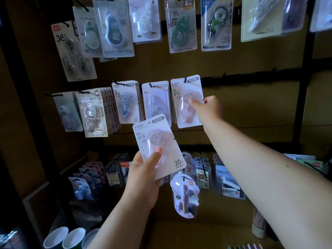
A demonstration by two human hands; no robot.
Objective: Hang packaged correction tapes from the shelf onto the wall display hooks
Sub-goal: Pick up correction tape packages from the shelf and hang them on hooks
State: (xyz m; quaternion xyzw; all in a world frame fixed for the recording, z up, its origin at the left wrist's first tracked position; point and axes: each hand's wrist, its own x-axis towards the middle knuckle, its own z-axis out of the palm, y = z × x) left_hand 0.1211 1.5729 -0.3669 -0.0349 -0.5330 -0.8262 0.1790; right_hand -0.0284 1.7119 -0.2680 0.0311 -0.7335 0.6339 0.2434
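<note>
Right hand (pixel 209 106): pinches hung pack (pixel 187 101) on hook (pixel 185 80).
Left hand (pixel 143 174): grips spare pack (pixel 158 146).
Risk: a tug could unhook it.

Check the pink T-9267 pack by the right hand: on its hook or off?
On. The hook passes through the hole at the top of the pack; the right hand holds its right edge.
</note>
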